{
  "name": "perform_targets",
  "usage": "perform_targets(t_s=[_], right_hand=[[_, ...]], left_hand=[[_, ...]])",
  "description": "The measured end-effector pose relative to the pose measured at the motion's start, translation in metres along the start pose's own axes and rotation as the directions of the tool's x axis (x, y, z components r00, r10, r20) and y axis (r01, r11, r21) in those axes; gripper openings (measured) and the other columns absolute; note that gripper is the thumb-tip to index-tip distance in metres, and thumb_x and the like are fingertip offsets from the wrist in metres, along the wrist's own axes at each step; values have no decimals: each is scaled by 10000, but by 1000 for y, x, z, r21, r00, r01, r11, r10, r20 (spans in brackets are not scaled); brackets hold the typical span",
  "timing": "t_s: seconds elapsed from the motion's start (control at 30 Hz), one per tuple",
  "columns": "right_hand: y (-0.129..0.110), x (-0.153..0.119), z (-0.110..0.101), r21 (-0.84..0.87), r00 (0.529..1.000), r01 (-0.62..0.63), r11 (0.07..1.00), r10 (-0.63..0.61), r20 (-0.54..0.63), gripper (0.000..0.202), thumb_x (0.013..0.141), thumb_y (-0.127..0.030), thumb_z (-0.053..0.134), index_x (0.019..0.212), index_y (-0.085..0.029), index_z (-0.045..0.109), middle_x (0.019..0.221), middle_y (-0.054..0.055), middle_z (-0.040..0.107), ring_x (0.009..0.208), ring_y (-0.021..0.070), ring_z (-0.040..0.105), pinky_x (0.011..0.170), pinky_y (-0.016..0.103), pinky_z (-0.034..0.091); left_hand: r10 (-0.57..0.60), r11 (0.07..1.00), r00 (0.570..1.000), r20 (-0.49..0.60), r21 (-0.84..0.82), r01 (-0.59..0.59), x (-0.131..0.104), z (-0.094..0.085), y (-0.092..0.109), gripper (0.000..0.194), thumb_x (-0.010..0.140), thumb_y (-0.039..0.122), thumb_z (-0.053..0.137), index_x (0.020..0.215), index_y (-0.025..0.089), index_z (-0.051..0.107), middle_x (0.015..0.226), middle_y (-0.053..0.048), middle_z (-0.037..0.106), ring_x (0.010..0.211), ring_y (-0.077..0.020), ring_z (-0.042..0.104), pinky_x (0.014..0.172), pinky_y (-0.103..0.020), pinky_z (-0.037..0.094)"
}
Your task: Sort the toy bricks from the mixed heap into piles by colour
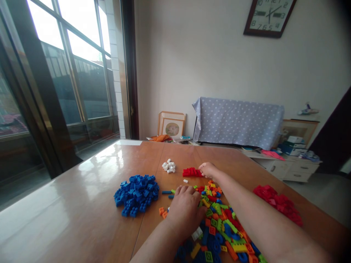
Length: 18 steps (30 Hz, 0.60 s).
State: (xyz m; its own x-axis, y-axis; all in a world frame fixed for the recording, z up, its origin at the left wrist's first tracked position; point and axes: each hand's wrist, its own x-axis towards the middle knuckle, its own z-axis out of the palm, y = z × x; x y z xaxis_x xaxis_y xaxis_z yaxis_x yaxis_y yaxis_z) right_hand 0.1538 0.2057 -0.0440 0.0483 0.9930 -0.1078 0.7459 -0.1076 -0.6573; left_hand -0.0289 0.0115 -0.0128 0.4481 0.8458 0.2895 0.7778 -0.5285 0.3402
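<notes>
My left hand (186,206) rests palm down over a mixed pile of toy building bricks (219,219), its thumb spread from the bent fingers; the fingertips are partly hidden. Beyond the pile my right hand (208,170) is closed at the right end of a row of red bricks (191,172), apparently pinching a red brick there. A single white brick (185,181) lies just in front of that row. Left of my left hand are a few blue bars (166,192) and some orange bricks (162,212).
A heap of blue bricks (136,194) sits on the left of the wooden table (82,204). A small white heap (169,166) lies farther back. Past my right forearm is a red heap (276,202). A dotted cloth (238,122) covers something by the wall.
</notes>
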Motion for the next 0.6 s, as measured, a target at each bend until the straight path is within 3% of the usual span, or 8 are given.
perform_targets(t_s=[0.17,0.27,0.33,0.6], right_hand=[[4,-5,-10,92,999,-37,995,34,29,286,979,-372,582,1157,-153,627,1079,67,672,868,163,663,751,329,572],[7,-15,-23,123,1000,-6,992,3,24,179,953,-308,571,992,-158,662,893,47,700,699,116,634,567,201,466],[11,-26,-32,126,999,20,992,-26,42,139,911,-263,573,920,-162,668,826,44,705,645,104,612,501,176,385],[43,-88,-55,32,958,208,978,-210,196,116,796,-245,617,791,-155,690,664,-11,656,608,113,549,551,193,366]], left_hand=[[9,1000,1000,7,20,-9,0,0,0,282,898,491,580,1019,251,666,1062,-71,628,1045,-264,553,1001,-433,399],[18,1000,1000,9,23,-19,-1,1,1,290,892,491,590,1037,253,668,1066,-72,633,1043,-264,559,980,-420,411],[32,999,999,12,12,-32,-2,2,1,336,882,526,594,1075,261,666,1075,-73,637,1051,-271,560,970,-421,418],[38,998,998,49,40,-40,-2,5,-1,334,862,507,615,1090,268,662,1106,-68,642,1086,-280,564,1010,-444,395]])
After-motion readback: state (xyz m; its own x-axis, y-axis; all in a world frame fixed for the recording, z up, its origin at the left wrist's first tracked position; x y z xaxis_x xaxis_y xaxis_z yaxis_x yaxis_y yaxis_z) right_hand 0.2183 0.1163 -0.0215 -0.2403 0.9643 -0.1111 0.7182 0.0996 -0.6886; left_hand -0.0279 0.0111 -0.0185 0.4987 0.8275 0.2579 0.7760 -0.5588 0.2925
